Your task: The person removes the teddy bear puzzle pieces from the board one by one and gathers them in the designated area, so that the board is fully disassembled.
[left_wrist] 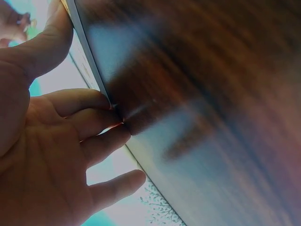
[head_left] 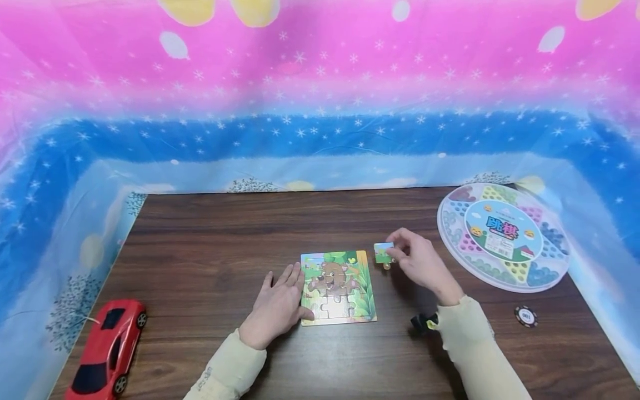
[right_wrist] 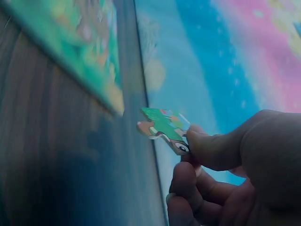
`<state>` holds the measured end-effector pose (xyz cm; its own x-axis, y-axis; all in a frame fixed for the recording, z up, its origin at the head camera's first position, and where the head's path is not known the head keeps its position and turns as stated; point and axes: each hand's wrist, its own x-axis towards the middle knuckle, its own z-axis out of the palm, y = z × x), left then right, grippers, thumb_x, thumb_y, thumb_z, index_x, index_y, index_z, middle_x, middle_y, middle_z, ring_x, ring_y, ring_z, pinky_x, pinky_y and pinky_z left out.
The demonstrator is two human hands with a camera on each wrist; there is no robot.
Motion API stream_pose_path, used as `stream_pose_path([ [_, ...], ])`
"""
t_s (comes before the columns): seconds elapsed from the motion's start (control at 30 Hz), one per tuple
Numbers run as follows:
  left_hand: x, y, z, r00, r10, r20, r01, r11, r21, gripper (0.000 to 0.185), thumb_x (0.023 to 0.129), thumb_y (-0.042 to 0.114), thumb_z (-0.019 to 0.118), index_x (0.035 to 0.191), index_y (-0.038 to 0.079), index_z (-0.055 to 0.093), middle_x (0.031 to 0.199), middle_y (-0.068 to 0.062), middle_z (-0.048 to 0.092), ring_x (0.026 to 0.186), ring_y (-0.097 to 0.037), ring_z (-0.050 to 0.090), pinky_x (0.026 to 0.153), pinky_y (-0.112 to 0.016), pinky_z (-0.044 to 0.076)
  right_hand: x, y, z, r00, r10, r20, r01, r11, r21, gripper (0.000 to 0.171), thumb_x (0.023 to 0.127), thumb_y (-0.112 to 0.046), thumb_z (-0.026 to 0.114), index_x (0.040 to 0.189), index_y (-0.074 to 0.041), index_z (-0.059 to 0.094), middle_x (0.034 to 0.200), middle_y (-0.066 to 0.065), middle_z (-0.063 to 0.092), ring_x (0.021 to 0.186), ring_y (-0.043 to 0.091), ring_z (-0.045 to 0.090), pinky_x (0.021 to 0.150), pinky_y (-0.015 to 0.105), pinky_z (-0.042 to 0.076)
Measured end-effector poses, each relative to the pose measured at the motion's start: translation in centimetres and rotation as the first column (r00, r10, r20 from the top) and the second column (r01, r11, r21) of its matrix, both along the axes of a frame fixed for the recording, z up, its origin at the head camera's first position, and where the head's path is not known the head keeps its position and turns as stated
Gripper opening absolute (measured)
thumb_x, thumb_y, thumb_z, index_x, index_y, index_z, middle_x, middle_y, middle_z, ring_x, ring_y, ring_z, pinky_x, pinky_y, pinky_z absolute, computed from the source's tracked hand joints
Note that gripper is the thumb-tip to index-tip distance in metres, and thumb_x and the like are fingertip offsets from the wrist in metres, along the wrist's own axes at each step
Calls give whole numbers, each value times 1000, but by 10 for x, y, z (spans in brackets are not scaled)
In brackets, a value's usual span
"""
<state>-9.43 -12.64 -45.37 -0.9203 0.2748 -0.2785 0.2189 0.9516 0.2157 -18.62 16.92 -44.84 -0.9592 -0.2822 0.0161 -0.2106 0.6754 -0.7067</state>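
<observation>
A square jigsaw puzzle (head_left: pixel 345 278) with a brown bear on a green ground lies on the table. My left hand (head_left: pixel 277 304) rests along its left edge, fingers extended and thumb over the lower left corner. In the left wrist view the fingers (left_wrist: pixel 110 141) are straight and spread, touching the dark wooden surface. To the right of the puzzle, my right hand (head_left: pixel 422 264) pinches a puzzle piece (head_left: pixel 383 252) between thumb and fingers. The right wrist view shows this piece (right_wrist: pixel 164 125) raised over the table, with green, a brown knob and part of an eye printed on it.
A red toy car (head_left: pixel 107 347) stands at the left edge of the table. On the right lies a round Chinese checkers board (head_left: pixel 452 244), with a black-and-white poker chip (head_left: pixel 526 316) in front of it. A patterned cloth (head_left: pixel 320 133) hangs around the table.
</observation>
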Motion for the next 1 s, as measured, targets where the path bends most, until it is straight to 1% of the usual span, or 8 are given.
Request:
stream_pose_path([
  [0.17, 0, -1, 1, 1000, 3, -3, -3, 1000, 4, 92, 79, 51, 72, 146, -2, 39, 157, -16, 27, 144, -29, 26, 112, -59, 20, -4, 17, -13, 998, -19, 67, 17, 999, 33, 14, 93, -18, 67, 104, -12, 65, 73, 3, 59, 60, 18, 51, 55, 32, 43],
  [0.37, 1, -1, 0, 1000, 3, -3, -3, 1000, 11, 92, 79, 50, 72, 146, -2, 39, 157, -16, 27, 144, -29, 25, 112, -59, 20, -5, 20, -21, 992, -33, 123, 26, 998, 58, 18, 91, -18, 68, 107, -8, 67, 72, 4, 62, 58, 18, 53, 55, 33, 44],
  [0.57, 0, -1, -1, 1000, -1, -21, 2, 1000, 12, 93, 78, 51, 73, 146, -2, 39, 156, -16, 28, 144, -29, 26, 112, -59, 19, -6, 16, -24, 990, -65, 123, 49, 991, 127, 24, 90, -18, 69, 109, -4, 67, 73, 3, 62, 60, 16, 52, 58, 32, 44],
  [0.7, 0, -1, -1, 1000, -2, -30, 3, 1000, 13, 93, 77, 51, 73, 146, -2, 40, 156, -16, 29, 144, -29, 26, 112, -59, 20, -6, 15, -26, 989, -91, 119, 71, 984, 164, 23, 90, -19, 70, 108, -4, 67, 73, 1, 62, 61, 15, 53, 60, 31, 43],
  [1.0, -1, -1, -1, 1000, 1, -27, -1, 1000, 9, 93, 77, 51, 73, 146, -2, 40, 156, -16, 29, 144, -29, 27, 112, -59, 20, -7, 12, -26, 984, -127, 124, 102, 977, 185, 21, 90, -18, 70, 106, -6, 66, 74, 1, 61, 63, 17, 53, 59, 31, 42],
])
